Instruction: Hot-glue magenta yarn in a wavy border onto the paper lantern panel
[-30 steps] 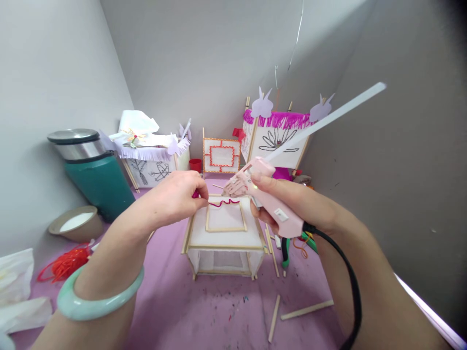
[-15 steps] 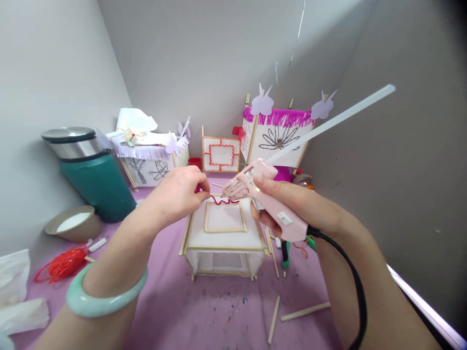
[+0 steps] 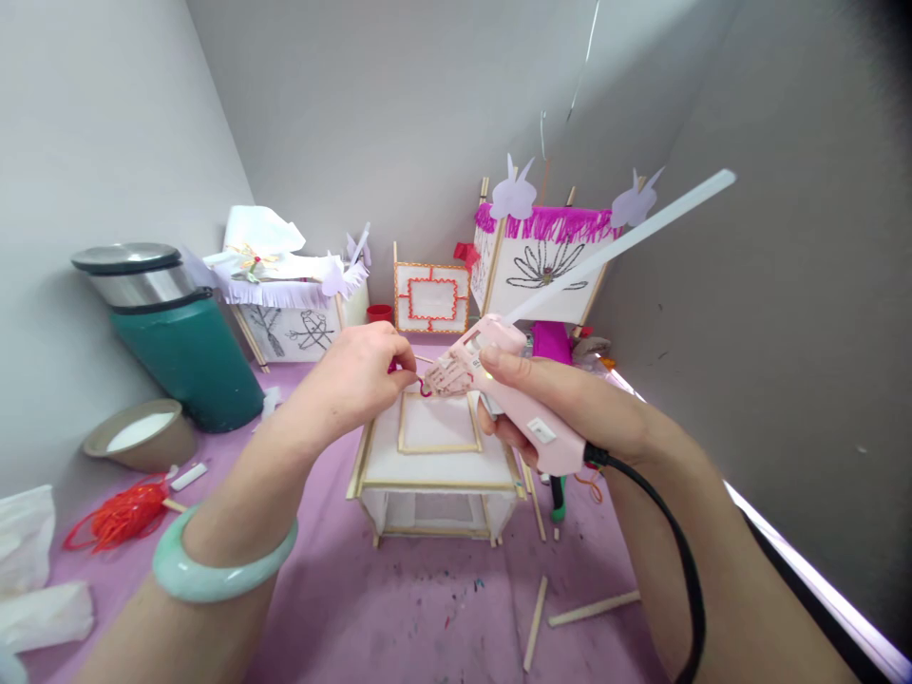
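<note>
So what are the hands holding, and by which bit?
The right hand holds the pink glue gun by its handle. The left hand pinches the dark pink cord; exactly which part is hard to tell.

Angling the left forearm (image 3: 271, 484) up from the lower left here, arching the left hand (image 3: 363, 375) over at the wrist with the knuckles up, and pinching neatly at the fingertips (image 3: 408, 357)! And across on the right, slanting the right forearm (image 3: 723, 560) inward, gripping with the right hand (image 3: 580, 394), laying the right thumb (image 3: 513, 364) forward on top, curling the other fingers (image 3: 495, 423) underneath, holding just apart from the left.
</note>
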Tool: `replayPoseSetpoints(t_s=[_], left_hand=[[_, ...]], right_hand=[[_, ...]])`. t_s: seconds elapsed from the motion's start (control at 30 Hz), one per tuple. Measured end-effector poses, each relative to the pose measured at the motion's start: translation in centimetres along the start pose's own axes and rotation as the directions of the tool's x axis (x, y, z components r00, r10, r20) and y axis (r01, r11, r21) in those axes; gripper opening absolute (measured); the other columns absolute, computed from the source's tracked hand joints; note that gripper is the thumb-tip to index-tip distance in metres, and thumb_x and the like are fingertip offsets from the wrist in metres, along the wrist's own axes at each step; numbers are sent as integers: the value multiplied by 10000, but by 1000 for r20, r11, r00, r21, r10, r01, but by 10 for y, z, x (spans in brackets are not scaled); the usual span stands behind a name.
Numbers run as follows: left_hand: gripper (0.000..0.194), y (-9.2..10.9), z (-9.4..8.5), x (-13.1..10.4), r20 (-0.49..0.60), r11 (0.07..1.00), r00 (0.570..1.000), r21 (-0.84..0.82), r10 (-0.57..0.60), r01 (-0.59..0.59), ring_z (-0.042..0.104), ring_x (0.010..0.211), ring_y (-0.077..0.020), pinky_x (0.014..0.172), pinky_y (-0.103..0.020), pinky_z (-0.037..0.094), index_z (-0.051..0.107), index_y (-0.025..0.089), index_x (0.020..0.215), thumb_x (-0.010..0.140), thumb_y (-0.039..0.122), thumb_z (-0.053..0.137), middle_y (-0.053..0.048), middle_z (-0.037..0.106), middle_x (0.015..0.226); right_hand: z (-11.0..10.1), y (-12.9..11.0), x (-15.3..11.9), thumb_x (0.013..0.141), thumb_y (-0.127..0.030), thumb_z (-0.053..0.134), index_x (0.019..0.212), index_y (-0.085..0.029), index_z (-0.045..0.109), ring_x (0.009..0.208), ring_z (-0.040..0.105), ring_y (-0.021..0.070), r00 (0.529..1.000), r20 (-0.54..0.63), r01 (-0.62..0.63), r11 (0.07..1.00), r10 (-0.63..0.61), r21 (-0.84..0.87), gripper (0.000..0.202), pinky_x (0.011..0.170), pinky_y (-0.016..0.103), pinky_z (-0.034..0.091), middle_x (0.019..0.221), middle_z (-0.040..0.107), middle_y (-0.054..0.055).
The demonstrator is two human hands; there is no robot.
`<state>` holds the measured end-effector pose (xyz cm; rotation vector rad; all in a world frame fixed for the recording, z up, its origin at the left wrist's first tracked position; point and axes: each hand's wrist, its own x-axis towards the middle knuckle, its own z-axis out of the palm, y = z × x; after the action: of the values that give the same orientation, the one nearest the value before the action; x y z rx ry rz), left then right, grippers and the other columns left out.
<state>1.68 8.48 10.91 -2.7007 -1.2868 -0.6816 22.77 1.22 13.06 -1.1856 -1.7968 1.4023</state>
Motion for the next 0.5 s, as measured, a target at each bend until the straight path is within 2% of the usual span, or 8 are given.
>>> replayPoseSetpoints(t_s=[0.13, 0.37, 0.5], left_hand=[[138, -2, 2, 0, -1, 1000, 1000, -17, 14, -14, 596, 739, -162, 692, -289, 416, 695, 189, 733, 779, 214, 567, -30, 659, 791], [114, -2, 2, -1, -11, 999, 1000, -32, 19, -19, 591, 736, -162, 693, -293, 415, 699, 185, 738, 772, 210, 593, -28, 648, 794], [116, -2, 2, -1, -1, 999, 1000, -34, 15, -15, 590, 740, -168, 698, -299, 415, 703, 183, 745, 775, 217, 596, -28, 643, 798]], right_hand=[[1, 2, 2, 906, -593, 450, 704, -171, 590, 437, 498, 79, 1000, 22, 13, 996, -15, 87, 489, 419, 206, 400, 548, 546, -28], [0, 5, 5, 901, -633, 417, 693, -157, 615, 438, 480, 74, 999, 32, 2, 997, -5, 72, 556, 443, 213, 408, 545, 530, -28], [1, 5, 6, 914, -608, 420, 710, -162, 612, 439, 482, 74, 999, 48, 17, 995, -22, 95, 527, 454, 213, 416, 543, 530, -34]])
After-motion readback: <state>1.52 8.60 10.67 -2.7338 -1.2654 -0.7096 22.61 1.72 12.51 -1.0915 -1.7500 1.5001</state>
